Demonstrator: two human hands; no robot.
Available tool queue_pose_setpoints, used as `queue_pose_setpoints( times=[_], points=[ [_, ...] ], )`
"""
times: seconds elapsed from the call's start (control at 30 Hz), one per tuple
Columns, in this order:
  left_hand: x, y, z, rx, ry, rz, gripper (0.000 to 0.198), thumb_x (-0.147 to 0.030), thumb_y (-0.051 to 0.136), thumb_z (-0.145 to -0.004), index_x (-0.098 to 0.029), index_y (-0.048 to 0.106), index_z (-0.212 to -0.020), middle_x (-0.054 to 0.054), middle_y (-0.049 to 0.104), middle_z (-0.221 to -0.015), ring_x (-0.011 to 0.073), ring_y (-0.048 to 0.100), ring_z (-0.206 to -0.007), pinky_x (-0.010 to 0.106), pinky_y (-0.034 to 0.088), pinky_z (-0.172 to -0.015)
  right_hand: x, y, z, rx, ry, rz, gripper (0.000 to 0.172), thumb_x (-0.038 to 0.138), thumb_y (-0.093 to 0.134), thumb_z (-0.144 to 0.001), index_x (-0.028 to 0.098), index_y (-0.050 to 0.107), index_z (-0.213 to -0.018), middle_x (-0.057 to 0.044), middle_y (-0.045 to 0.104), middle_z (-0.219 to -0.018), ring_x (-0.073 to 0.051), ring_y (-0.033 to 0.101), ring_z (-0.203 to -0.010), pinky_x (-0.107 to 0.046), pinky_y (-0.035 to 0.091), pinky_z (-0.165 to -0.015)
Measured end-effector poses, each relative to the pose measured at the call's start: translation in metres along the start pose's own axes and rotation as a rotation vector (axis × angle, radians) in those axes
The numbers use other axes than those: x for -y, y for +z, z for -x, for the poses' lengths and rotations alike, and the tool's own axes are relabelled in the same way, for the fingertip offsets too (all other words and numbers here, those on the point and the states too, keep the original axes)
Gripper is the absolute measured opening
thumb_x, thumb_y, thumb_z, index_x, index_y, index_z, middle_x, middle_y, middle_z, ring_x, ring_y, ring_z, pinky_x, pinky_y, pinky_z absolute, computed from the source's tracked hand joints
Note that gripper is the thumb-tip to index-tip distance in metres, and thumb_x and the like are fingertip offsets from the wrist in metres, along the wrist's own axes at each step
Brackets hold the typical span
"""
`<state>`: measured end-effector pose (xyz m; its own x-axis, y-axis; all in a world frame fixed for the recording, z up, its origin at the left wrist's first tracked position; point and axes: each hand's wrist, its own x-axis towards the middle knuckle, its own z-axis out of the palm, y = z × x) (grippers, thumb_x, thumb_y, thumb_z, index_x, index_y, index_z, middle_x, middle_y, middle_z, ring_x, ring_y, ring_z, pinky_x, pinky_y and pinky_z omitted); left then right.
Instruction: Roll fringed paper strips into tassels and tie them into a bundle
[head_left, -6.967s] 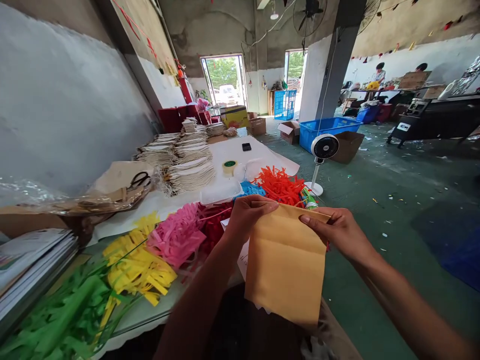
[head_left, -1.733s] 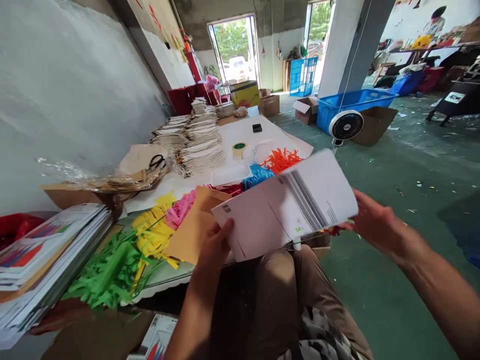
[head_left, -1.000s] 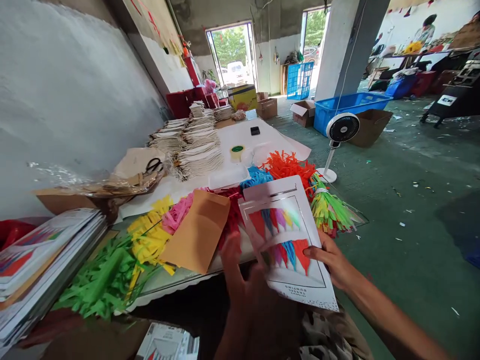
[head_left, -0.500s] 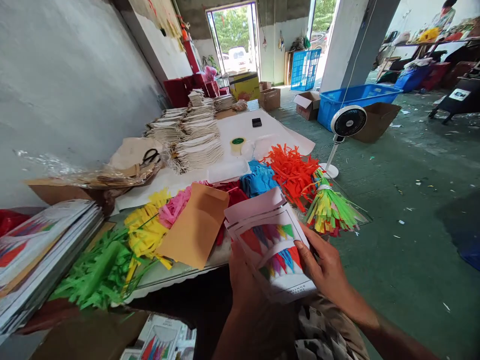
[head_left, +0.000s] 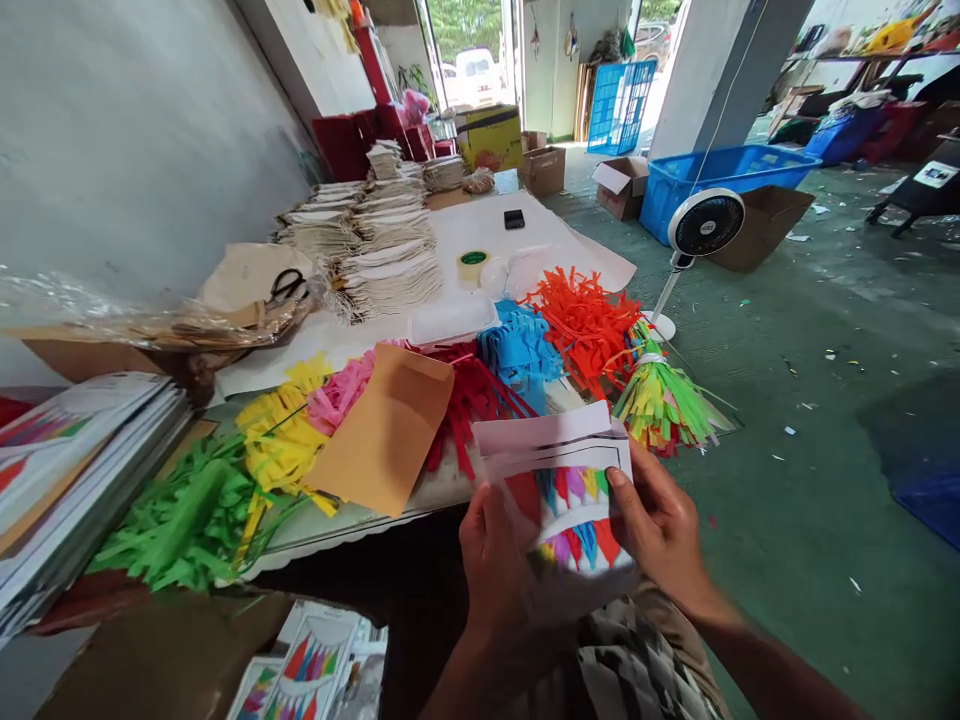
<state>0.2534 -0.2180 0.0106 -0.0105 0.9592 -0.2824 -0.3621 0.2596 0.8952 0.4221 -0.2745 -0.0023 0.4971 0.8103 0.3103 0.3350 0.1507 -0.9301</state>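
Over my lap is a white printed packet (head_left: 577,510) with a picture of coloured pennants and a flap at its upper end. My left hand (head_left: 495,550) grips its left edge, partly in shadow. On the right edge my right hand (head_left: 660,520) is closed, thumb on the printed face. A tan envelope (head_left: 386,430) lies on the table's front part, over pink strips (head_left: 341,395) and beside dark red strips (head_left: 469,395). Yellow strips (head_left: 281,430) and green strips (head_left: 180,520) are to its left; blue strips (head_left: 521,345) and red strips (head_left: 589,320) lie behind the packet.
Stacks of pale bundles (head_left: 394,260), a tape roll (head_left: 473,262) and scissors (head_left: 287,285) sit farther back. A tied multicolour bunch (head_left: 664,400) is at the table's right edge, near a fan (head_left: 705,225). Printed sheets (head_left: 82,450) are piled left; an open box (head_left: 150,660) stands below.
The packet is now more upright, and both hands have shifted on it, the right slightly rightward. The camera view has tilted down a little.
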Motion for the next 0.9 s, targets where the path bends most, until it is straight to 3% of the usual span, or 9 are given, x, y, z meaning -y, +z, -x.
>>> queue_pose_setpoints(
  times=[0.13, 0.23, 0.33, 0.5, 0.6, 0.7, 0.8, 0.9],
  points=[
    [0.002, -0.023, 0.003, 0.095, -0.047, -0.131, 0.050, -0.069, 0.069, -0.090, -0.019, 0.072, -0.093, 0.002, 0.074, -0.083, 0.0139, 0.062, -0.067, 0.022, 0.050, -0.061, -0.003, -0.001, 0.014, 0.018, 0.113, -0.125, 0.044, 0.040, 0.062, -0.104, 0.033, 0.061, -0.148, -0.007, 0.069, -0.144, -0.028, 0.066, -0.129, -0.046, 0.052, -0.111],
    [-0.007, -0.033, 0.002, 0.192, 0.036, -0.177, 0.048, -0.064, 0.072, -0.091, -0.021, 0.076, -0.112, 0.004, 0.077, -0.099, 0.0185, 0.069, -0.085, 0.024, 0.054, -0.075, -0.003, -0.006, 0.020, 0.067, 0.172, -0.159, 0.052, 0.039, 0.066, -0.102, 0.033, 0.055, -0.152, -0.007, 0.074, -0.131, -0.026, 0.070, -0.117, -0.043, 0.055, -0.104],
    [-0.017, -0.030, -0.002, 0.195, 0.134, -0.230, 0.042, -0.058, 0.077, -0.089, -0.020, 0.078, -0.106, 0.004, 0.076, -0.096, 0.0187, 0.067, -0.086, 0.024, 0.053, -0.079, -0.001, -0.013, 0.018, 0.136, 0.216, -0.178, 0.060, 0.040, 0.069, -0.100, 0.032, 0.048, -0.156, -0.006, 0.076, -0.118, -0.024, 0.071, -0.106, -0.039, 0.058, -0.094],
    [-0.026, -0.023, -0.006, 0.207, 0.143, -0.291, 0.034, -0.051, 0.082, -0.086, -0.018, 0.076, -0.094, 0.001, 0.070, -0.083, 0.0151, 0.060, -0.076, 0.022, 0.049, -0.072, 0.011, -0.029, -0.002, 0.305, 0.234, -0.308, 0.049, 0.046, 0.067, -0.099, 0.031, 0.060, -0.145, -0.008, 0.069, -0.132, -0.026, 0.065, -0.122, -0.039, 0.053, -0.106],
    [-0.033, -0.026, -0.004, 0.349, 0.097, -0.320, 0.029, -0.046, 0.078, -0.091, -0.018, 0.074, -0.094, 0.000, 0.068, -0.081, 0.0137, 0.059, -0.075, 0.022, 0.048, -0.071, 0.019, -0.038, -0.018, 0.391, 0.285, -0.317, 0.040, 0.045, 0.069, -0.098, 0.031, 0.066, -0.134, -0.005, 0.072, -0.114, -0.023, 0.068, -0.103, -0.032, 0.056, -0.088],
    [-0.046, -0.030, -0.002, 0.556, 0.016, -0.376, 0.024, -0.040, 0.077, -0.092, -0.017, 0.072, -0.091, -0.002, 0.066, -0.079, 0.0123, 0.058, -0.073, 0.020, 0.046, -0.068, 0.022, -0.046, -0.028, 0.507, 0.316, -0.199, 0.023, 0.041, 0.076, -0.092, 0.025, 0.075, -0.109, -0.001, 0.068, -0.091, -0.017, 0.061, -0.079, -0.025, 0.049, -0.068],
    [-0.060, -0.030, -0.005, 0.687, -0.044, -0.427, 0.022, -0.037, 0.079, -0.091, -0.017, 0.074, -0.098, -0.001, 0.068, -0.083, 0.0119, 0.060, -0.075, 0.019, 0.045, -0.068, 0.023, -0.051, -0.033, 0.593, 0.304, -0.175, 0.022, 0.042, 0.076, -0.090, 0.020, 0.074, -0.085, 0.000, 0.060, -0.077, -0.014, 0.053, -0.069, -0.023, 0.043, -0.061],
    [-0.066, -0.028, -0.012, 0.743, -0.081, -0.458, 0.024, -0.037, 0.082, -0.089, -0.017, 0.076, -0.100, -0.001, 0.069, -0.082, 0.0110, 0.059, -0.073, 0.019, 0.044, -0.066, 0.025, -0.055, -0.035, 0.644, 0.324, -0.184, 0.020, 0.040, 0.076, -0.091, 0.020, 0.077, -0.088, 0.000, 0.063, -0.080, -0.014, 0.056, -0.072, -0.024, 0.046, -0.064]
  ],
)
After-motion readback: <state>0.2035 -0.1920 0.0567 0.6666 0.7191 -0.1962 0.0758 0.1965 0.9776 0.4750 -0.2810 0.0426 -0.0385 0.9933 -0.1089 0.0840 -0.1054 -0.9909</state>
